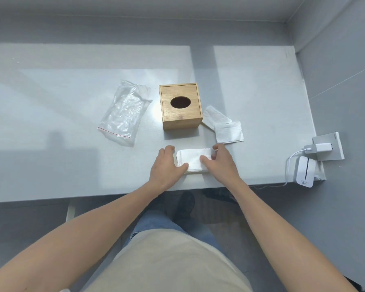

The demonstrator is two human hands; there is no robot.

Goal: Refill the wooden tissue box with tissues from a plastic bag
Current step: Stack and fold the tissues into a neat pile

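A stack of white tissues lies flat near the table's front edge. My left hand grips its left side, thumb on top. My right hand grips its right side the same way. Behind the stack stands the wooden tissue box, lid on, its dark oval slot facing up. A clear plastic bag with a red strip along its mouth lies flat and looks empty, left of the box. Two loose folded tissues rest to the right of the box.
The grey table runs to a wall at the back and a wall on the right. At its right front corner stand a white device, a white charger with cable and a grey plate.
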